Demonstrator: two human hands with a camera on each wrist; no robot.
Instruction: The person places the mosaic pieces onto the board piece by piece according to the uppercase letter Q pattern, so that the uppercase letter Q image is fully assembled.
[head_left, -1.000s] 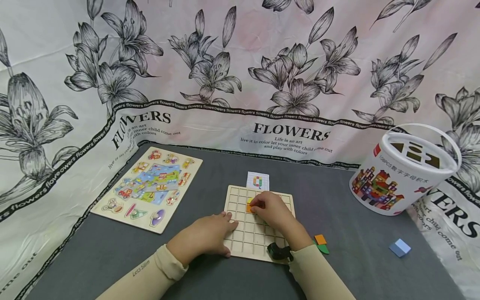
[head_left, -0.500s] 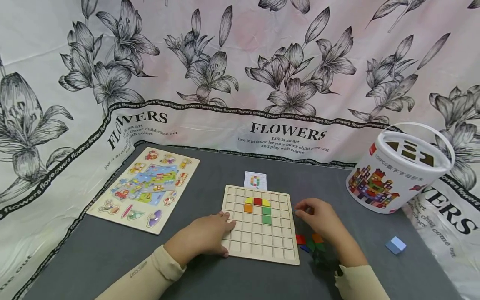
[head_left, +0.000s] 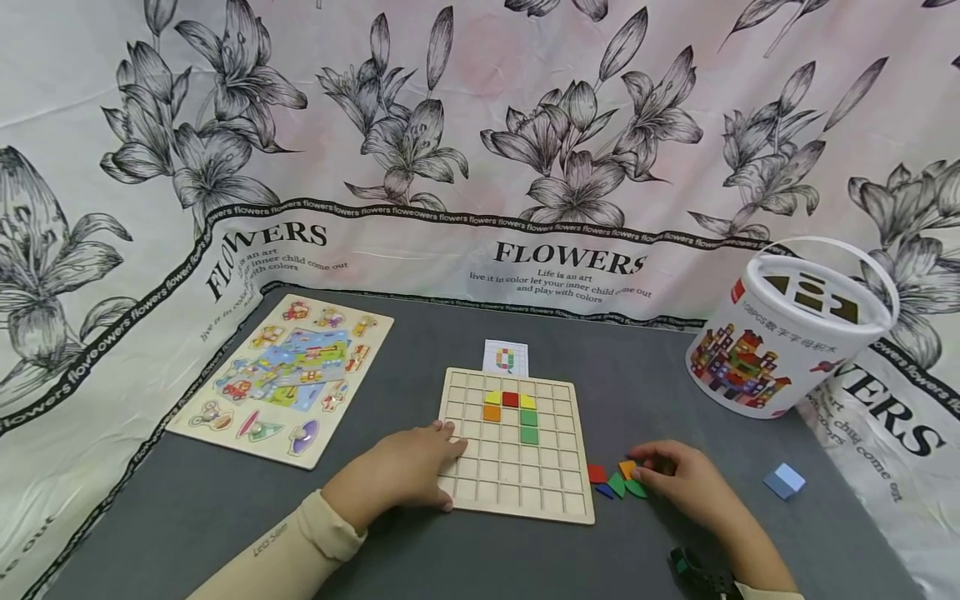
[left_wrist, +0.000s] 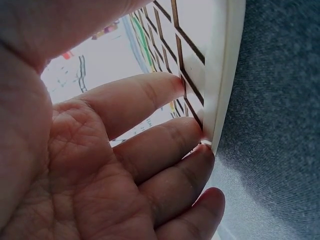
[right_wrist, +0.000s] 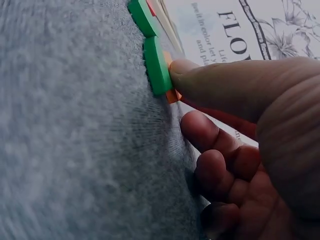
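In the head view, my left hand (head_left: 408,468) rests on the left edge of a wooden grid board (head_left: 495,492), its fingertips (left_wrist: 172,85) along the rim in the left wrist view. My right hand (head_left: 693,487) is right of the board, thumb and index finger pinching an orange square tile (head_left: 627,469) low over the table. The thumb lies against that tile in the right wrist view, with a green tile (right_wrist: 157,65) in front. Beside it lie a red tile (head_left: 597,473), a blue tile (head_left: 604,491) and green pieces. Yellow, red, orange and green tiles (head_left: 528,435) form an arch on the board.
A pattern card (head_left: 506,358) lies behind the board. To the left is a picture puzzle board (head_left: 333,433). A white bucket (head_left: 787,333) with a handle stands back right, and a light-blue block (head_left: 784,481) lies at the right. A floral sheet (head_left: 405,267) hangs behind.
My right hand has left the orange tile on the board, moved right and down to the loose tiles, and taken hold of another orange one. The left hand stays on the board.
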